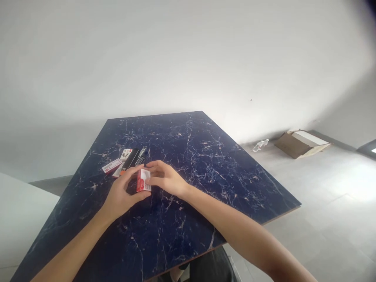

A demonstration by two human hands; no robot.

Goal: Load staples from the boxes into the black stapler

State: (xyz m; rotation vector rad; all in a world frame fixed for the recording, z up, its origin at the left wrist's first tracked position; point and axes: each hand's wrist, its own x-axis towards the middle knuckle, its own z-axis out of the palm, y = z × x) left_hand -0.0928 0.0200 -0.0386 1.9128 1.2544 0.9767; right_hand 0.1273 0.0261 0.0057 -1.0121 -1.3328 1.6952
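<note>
A small red and white box [143, 181] is held between both my hands above the dark blue marbled table [188, 145]. My left hand [123, 192] grips it from the left, its thumb along the lower edge and its fingers at the top. From the right, my right hand [166, 178] has its thumb on the front face and its fingers behind the upper side. Just beyond the left hand lie a white box with a dark picture [126, 154], a white and dark red packet [112, 166], a black flat item [131, 158] and several pens [142, 155].
A pale wall [176, 58] stands behind the table. On the floor to the right are an open cardboard box [293, 145] and a clear plastic bottle [258, 146]. The table's front edge runs close to my legs [211, 266].
</note>
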